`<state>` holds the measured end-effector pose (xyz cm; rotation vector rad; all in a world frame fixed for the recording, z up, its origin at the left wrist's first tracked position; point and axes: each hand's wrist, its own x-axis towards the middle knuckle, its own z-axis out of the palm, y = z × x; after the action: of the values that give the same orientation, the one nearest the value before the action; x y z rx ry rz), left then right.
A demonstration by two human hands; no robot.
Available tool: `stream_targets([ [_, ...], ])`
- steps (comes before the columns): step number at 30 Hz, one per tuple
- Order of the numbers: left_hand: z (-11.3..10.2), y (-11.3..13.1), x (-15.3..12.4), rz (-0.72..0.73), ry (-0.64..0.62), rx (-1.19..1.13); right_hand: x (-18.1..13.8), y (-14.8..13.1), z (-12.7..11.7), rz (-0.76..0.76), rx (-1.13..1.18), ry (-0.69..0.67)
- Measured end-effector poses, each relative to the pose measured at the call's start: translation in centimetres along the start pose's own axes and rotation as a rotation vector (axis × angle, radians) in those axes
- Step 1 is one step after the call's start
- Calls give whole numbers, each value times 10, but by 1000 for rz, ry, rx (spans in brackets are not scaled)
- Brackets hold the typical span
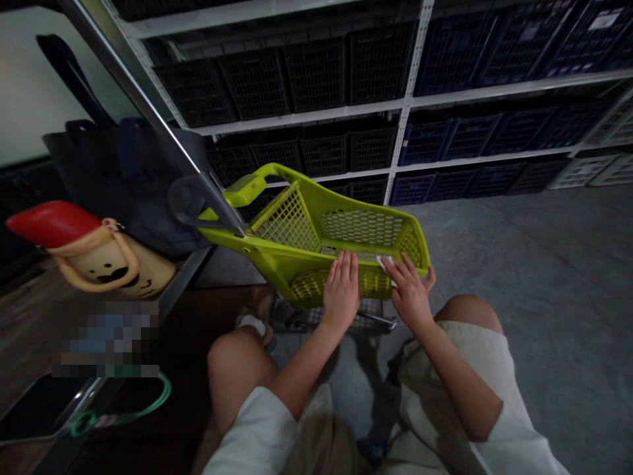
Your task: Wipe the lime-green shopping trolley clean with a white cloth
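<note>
A small yellow-green plastic shopping cart [277, 254] with mesh sides stands on the floor before my knees. My left hand [342, 290] lies flat on its near rim, fingers stretched out together and holding nothing. Farther right along the same rim, near the front corner, my right hand [411, 293] presses a small white wipe [384, 263] to the plastic under its fingers. The wipe is mostly hidden, and its exact kind is hard to make out. My right thumb reaches around the corner's outer side.
Shelves [405, 102] with dark crates [316, 72] stand behind the cart. At left, a table [182, 277] holds a cream bottle [123, 264] with a red top, a phone [44, 402] and a green cord [158, 396]. A grey pole [158, 119] slants down beside the cart.
</note>
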<state>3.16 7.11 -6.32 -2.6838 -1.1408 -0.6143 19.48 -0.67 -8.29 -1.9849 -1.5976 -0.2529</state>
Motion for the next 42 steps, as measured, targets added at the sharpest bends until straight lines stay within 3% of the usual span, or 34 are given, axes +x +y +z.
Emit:
stream_targets([
  [4, 2, 2, -1, -3, 4, -6, -20, 49, -2, 131, -21, 109],
  [7, 3, 4, 0, -10, 13, -19, -22, 52, -2, 212, -25, 152],
  [10, 4, 5, 0, -14, 27, -33, -6, 14, 2, 196, -12, 130],
  [14, 6, 5, 0, -25, 27, -19, 24, -53, 12, 33, 83, -5],
  [17, 6, 2, -1, -19, 26, 6, 31, -69, 14, -22, 117, -56],
  [19, 6, 1, -1, -14, 34, 18, 25, -57, 11, -66, 95, -62],
  [22, 4, 1, -1, -3, 39, 21, 7, -13, 3, -75, 30, -27],
  [26, 3, 3, -1, 4, 26, 13, -17, 52, -4, 79, -42, 69],
  [29, 4, 5, 0, -3, 22, 5, -24, 68, -6, 173, -78, 105],
  [31, 4, 6, -1, -13, 27, -4, -19, 52, -5, 210, -87, 111],
  [33, 5, 8, -1, -26, 35, -8, -7, 19, -1, 203, -74, 94],
  [38, 8, 7, -1, -35, 38, 3, 27, -63, 14, 22, 85, -58],
  [40, 8, 5, 0, -32, 36, 7, 29, -69, 15, -23, 111, -75],
  [42, 8, 4, 0, -26, 45, 10, 23, -55, 12, -69, 79, -66],
])
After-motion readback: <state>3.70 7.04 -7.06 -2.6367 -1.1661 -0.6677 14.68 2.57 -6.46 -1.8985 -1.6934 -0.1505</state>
